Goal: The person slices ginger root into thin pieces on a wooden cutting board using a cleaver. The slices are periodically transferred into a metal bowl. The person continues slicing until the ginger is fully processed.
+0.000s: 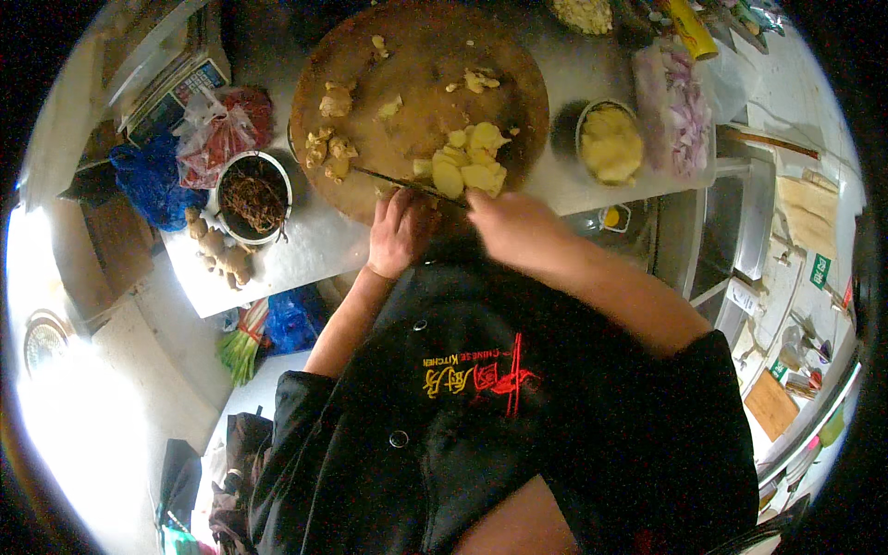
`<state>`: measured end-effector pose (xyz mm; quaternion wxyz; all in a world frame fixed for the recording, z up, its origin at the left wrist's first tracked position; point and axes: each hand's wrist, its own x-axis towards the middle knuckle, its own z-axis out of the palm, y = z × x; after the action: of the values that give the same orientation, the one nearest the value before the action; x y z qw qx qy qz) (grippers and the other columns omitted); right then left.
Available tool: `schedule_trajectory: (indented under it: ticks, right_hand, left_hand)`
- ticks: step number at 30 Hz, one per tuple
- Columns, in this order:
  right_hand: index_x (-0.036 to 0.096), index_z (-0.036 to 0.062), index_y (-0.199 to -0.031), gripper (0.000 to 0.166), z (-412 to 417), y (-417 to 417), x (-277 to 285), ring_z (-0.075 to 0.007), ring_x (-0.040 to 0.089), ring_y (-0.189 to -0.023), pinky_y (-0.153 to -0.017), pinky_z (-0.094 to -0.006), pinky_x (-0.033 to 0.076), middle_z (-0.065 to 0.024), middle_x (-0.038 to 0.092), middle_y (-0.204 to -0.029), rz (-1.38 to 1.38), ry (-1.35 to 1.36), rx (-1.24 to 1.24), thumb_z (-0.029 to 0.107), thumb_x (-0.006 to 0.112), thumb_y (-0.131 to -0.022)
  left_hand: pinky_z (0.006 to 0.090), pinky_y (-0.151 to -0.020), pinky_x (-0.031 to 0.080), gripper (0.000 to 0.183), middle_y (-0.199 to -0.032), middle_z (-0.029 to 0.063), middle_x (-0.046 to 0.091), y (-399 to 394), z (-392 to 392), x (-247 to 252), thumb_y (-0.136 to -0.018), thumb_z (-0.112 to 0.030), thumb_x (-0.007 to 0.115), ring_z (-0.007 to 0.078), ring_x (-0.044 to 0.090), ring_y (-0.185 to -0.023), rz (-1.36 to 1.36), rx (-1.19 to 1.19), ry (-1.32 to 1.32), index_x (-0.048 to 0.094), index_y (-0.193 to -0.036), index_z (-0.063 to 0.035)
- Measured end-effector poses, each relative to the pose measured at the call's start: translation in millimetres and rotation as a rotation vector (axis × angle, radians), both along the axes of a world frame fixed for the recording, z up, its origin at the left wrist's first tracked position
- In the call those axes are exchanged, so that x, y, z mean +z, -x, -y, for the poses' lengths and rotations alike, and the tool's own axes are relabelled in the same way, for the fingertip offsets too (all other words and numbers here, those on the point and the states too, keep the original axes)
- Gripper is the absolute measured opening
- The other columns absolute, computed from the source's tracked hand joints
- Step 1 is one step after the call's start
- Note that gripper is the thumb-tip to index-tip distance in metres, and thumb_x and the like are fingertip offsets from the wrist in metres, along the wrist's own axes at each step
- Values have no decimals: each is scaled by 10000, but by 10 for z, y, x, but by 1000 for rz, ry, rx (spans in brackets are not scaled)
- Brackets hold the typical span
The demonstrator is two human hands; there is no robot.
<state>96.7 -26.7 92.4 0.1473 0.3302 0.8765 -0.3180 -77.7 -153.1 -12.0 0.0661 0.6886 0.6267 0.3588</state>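
Observation:
My right hand (510,222) grips a cleaver-like knife (409,184), whose narrow dark edge points to the upper left over the front of a round wooden chopping block (416,76). Close beside the blade, my left hand (402,232) rests with bent fingers on a pale piece, probably ginger, largely hidden under the fingertips. Sliced ginger (461,166) lies in a pile just beyond the knife. Knobbly ginger pieces (329,152) sit at the block's left side, and small trimmings (479,80) lie farther back.
Right of the block stand a bowl of peeled ginger slices (610,142) and a plastic container of cut onions (676,114). At left are a pot of dark dried strands (253,198), unpeeled ginger root (222,253), a red-filled plastic bag (222,135) and a blue bag (149,184).

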Motion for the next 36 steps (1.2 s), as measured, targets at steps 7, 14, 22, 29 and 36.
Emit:
schedule_trajectory:
  ticks: [7,14,22,29,36]
  right_hand:
    - [563,-19,-1029,260,-184,19,21,-427,643,-683,-601,-518,514,-232,641,-717,-222,-61,55,225,537,-944]
    - [553,4,-1044,274,-34,75,-322,-439,637,-689,-608,-530,510,-236,638,-706,-111,-34,14,259,540,-943]
    - [543,3,-1025,250,-28,85,18,-438,634,-688,-619,-523,510,-235,643,-730,24,-23,54,236,543,-934]
    - [557,-15,-992,296,-26,-53,-511,-450,625,-690,-611,-541,491,-241,631,-715,-114,-43,-21,278,544,-945]
    - [549,28,-1043,289,-215,-260,-344,-428,645,-668,-589,-541,519,-233,649,-722,-70,-107,-24,301,519,-954]
  left_hand:
    - [444,-879,482,393,-1120,101,599,-15,-32,0,-761,-113,736,318,532,-1096,-31,35,-35,615,-1131,-51]
    - [446,-887,476,354,-1125,90,602,-19,-44,2,-776,-120,727,315,525,-1119,0,10,-53,628,-1110,-59]
    - [430,-876,479,334,-1122,93,603,-7,-2,33,-770,-109,729,315,539,-1098,-35,7,-46,630,-1086,-65]
    - [424,-861,481,378,-1142,95,569,-54,19,-17,-772,-138,726,329,544,-1042,3,71,16,630,-1135,-98]
    - [481,-893,466,447,-1232,133,558,-27,11,-126,-788,-147,699,390,514,-1084,13,1,2,609,-1223,-100]
